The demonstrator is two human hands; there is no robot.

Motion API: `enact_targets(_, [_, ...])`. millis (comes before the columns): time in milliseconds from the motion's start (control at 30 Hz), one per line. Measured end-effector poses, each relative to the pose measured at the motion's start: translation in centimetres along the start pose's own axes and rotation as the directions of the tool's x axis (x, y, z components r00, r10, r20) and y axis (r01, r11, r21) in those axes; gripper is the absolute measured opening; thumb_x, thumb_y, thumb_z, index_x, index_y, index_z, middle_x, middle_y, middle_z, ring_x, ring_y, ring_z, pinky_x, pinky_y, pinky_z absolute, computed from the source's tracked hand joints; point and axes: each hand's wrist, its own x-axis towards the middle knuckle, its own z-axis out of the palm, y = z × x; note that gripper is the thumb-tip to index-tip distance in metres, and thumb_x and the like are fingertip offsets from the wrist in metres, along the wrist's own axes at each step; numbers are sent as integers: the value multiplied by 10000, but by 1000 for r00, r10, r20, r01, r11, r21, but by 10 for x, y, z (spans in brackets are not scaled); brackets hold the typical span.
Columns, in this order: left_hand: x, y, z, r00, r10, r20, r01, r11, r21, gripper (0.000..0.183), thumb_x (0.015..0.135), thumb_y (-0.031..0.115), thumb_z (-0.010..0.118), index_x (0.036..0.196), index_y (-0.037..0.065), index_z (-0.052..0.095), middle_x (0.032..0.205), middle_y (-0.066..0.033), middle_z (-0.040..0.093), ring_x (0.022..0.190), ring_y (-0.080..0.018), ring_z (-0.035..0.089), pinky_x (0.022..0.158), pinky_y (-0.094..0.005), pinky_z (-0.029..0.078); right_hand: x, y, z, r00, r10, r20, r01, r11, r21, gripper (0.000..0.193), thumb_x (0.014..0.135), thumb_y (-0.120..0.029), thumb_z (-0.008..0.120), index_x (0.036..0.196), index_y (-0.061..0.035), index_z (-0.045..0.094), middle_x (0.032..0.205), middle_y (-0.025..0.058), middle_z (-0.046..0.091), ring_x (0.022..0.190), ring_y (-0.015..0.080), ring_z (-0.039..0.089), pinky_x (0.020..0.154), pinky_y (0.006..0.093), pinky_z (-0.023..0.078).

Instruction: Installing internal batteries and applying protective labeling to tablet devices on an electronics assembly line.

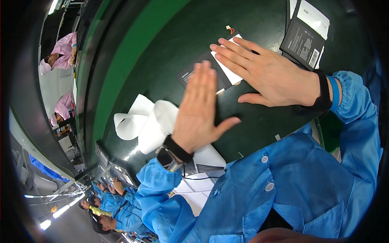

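The step in hand looks like pressing or smoothing a thin, black rectangular pack [222, 82] that lies flat beneath the fingers of both hands. The right hand [263, 73] is spread palm down, fingers long and slightly parted, lying over the pack's smooth white rectangular panel [227, 74]; it grips nothing. The left hand [198, 105] is also open and flat, fingers together and thumb held out — its fingers are blurred over the pack's near end, so I cannot tell whether they touch it, but nothing is grasped. The next move seems to call for light, even pressure with flat fingers, the right hand steadying the pack, and care not to snag the small white plug with thin red and yellow wires [230, 29] just beyond the right fingertips.

The pack looks matt and stiff, with fine pale print by the left fingertips. Left of the left hand lie loose, glossy white sheets [131, 121], curled into soft rolls and probably thin film or paper. Beyond the right wrist sits an overlapping pile of flat black packs with white panels [300, 44] — crisp-edged and slab-like. Under everything, the smooth dark green tabletop [259, 125] gives off a dull sheen.
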Motion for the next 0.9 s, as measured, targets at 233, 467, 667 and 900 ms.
enact_targets(233, [-14, -16, -6, 1000, -31, -5, 31, 998, 63, 1152, 899, 546, 767, 1648, -111, 191, 1720, -312, 225, 1623, -451, 195, 1316, -521, 207, -1, 2, -4, 1000, -3, 21, 3, 1000, -13, 948, 964, -456, 721, 1618, 97, 313, 1713, 231, 315, 1616, 359, 265, 1338, 470, 210])
enact_targets(467, [-42, -32, -1, 981, -175, -82, 185, 973, 136, 1121, 937, 511, 747, 1663, -96, 146, 1743, -293, 176, 1634, -429, 160, 1327, -501, 190, -1, 3, -3, 999, -9, 30, 8, 1000, 14, 1010, 898, -386, 797, 1636, 71, 280, 1730, 212, 281, 1624, 360, 241, 1330, 492, 227])
enact_targets(667, [-53, -38, 0, 956, -257, -140, 248, 965, -80, 1001, 986, 412, 718, 1669, -76, 173, 1750, -269, 203, 1641, -410, 165, 1318, -471, 209, 6, 9, -30, 983, 21, -184, -14, 999, 41, 957, 752, -224, 920, 1519, 92, 442, 1520, 240, 518, 1462, 390, 461, 1214, 474, 391])
enact_targets(900, [-71, -49, 6, 876, -386, -290, 334, 918, -214, 720, 984, 325, 751, 1561, -18, 488, 1711, -246, 336, 1616, -403, 262, 1287, -496, 275, 16, 19, -32, 962, 244, -123, -228, 965, 133, 1049, 604, -183, 1005, 1477, 33, 466, 1263, 175, 569, 1254, 371, 547, 1074, 425, 499])
